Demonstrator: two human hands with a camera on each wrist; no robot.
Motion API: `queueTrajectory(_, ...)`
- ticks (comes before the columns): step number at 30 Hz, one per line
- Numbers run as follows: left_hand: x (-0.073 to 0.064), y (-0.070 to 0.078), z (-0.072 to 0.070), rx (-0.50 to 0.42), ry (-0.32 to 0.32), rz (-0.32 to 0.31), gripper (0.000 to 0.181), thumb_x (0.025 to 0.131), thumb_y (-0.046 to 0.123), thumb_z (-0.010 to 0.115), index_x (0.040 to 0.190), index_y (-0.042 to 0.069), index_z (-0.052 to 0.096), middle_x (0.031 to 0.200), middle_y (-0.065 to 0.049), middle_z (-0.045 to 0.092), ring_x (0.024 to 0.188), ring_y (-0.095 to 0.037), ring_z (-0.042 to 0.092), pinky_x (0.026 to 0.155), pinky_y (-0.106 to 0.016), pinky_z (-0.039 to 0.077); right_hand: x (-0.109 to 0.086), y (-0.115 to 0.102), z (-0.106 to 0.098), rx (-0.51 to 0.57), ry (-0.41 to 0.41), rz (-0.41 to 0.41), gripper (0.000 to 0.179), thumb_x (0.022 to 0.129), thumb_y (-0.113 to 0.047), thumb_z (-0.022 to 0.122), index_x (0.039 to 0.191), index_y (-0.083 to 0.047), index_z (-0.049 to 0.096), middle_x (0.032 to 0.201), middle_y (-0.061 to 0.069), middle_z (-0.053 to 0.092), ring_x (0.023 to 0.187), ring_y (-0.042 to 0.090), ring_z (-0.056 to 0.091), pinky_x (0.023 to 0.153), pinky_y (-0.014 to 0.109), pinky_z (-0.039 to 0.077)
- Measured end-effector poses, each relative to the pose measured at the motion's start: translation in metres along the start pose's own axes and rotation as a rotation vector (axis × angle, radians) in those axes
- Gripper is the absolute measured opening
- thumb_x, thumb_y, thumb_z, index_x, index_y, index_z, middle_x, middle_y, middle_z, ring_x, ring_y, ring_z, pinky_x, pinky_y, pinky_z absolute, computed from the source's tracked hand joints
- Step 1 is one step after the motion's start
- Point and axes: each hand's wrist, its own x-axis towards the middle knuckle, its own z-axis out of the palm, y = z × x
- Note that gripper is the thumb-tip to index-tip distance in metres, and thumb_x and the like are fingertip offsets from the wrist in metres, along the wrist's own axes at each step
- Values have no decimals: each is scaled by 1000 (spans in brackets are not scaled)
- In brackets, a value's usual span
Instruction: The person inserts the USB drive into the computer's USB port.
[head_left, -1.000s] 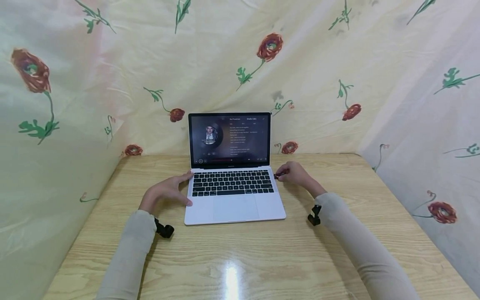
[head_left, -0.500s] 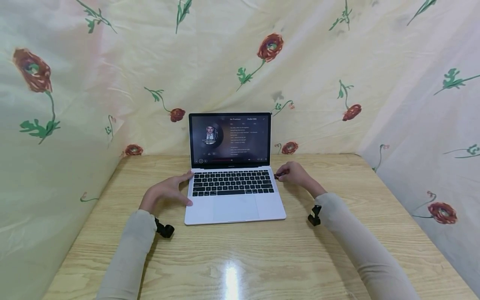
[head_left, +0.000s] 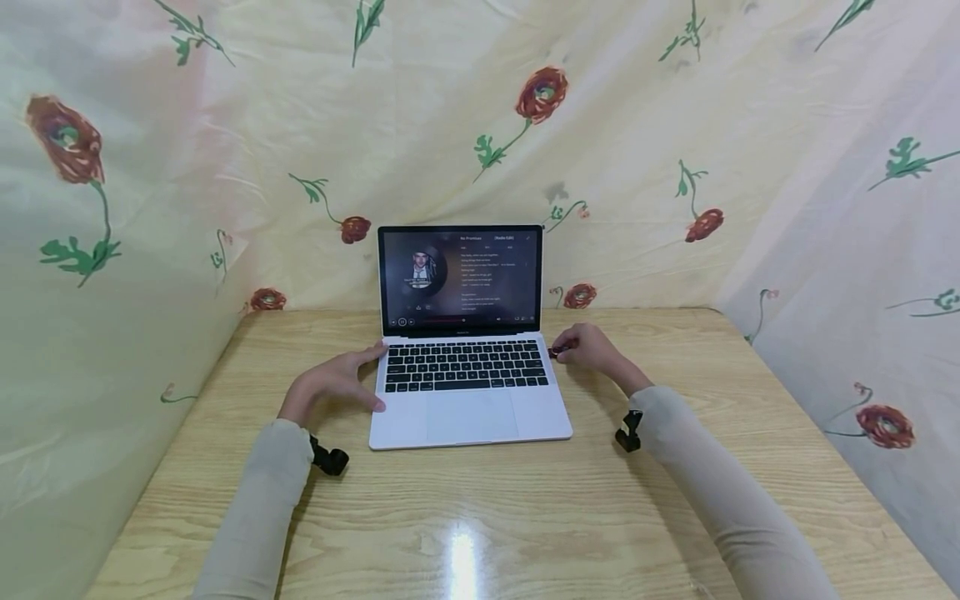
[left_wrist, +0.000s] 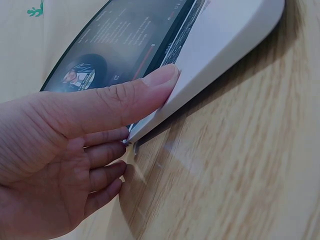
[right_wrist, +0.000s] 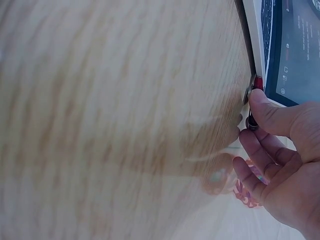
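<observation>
An open laptop (head_left: 468,419) with a silver-white base and a lit screen (head_left: 487,279) stands on the wooden table. My left hand (head_left: 336,379) rests along its left side, fingers spread. In the left wrist view, the thumb (left_wrist: 160,77) lies on the palm-rest edge while the other fingers are beside the laptop's side. At the right side, my right hand (head_left: 591,348) pinches a small red and dark USB stick (right_wrist: 257,83) between thumb and fingers. The stick's front end meets the laptop's side edge; the fingers partly hide its body.
The light wooden table (head_left: 480,508) reaches around the laptop on all sides. Behind and beside it hangs a cream cloth (head_left: 435,108) printed with red flowers. A black strap mount (head_left: 328,458) sits on the left wrist and another mount (head_left: 630,431) on the right.
</observation>
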Motion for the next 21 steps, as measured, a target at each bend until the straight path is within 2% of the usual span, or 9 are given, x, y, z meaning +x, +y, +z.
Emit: queueTrajectory(21,1,-1,-1,1,1,9,120,73,34,93,164,12,18,172,-14,6,160,-36,4,128,-59,10,1,-3,2,1,-8,18,18,90,-1,74,107,3,76,109,20,75,96,27,66,88,43,56)
